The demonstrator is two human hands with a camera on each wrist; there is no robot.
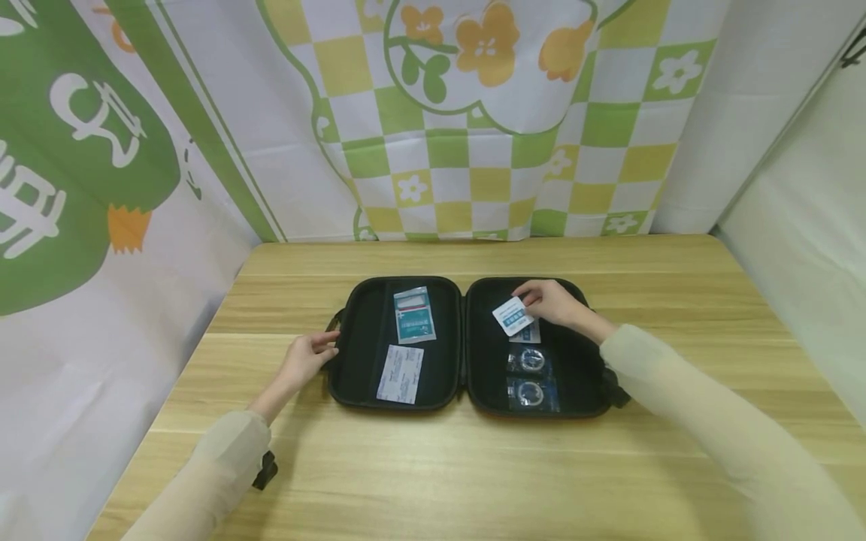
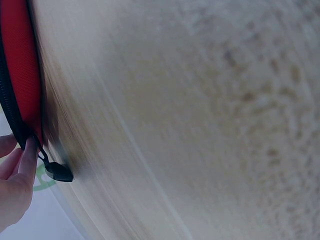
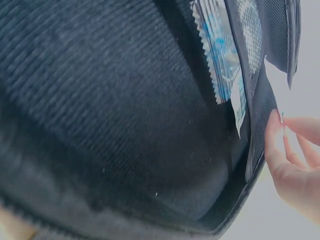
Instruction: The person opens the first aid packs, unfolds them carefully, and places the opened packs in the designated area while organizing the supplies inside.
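A zippered case [image 1: 365,342] lies unfolded on the table, black inside, its outside red in the left wrist view. My left hand [image 1: 310,359] pinches its left rim, close to a dangling black zipper pull [image 2: 59,171]. Over the case's right half, my right hand [image 1: 551,302] pinches a small square white packet [image 1: 513,316] with blue print by its edge. Beneath it another white-and-blue packet [image 1: 528,333] partly shows. Below that, two clear packets [image 1: 531,394] with pale rings inside sit in a column.
In the left half lie a teal-and-white packet [image 1: 415,319] and a white printed packet [image 1: 401,374]. The wooden table [image 1: 433,481] extends around the case. A checked, flowered cloth [image 1: 467,150] hangs behind the table's far edge.
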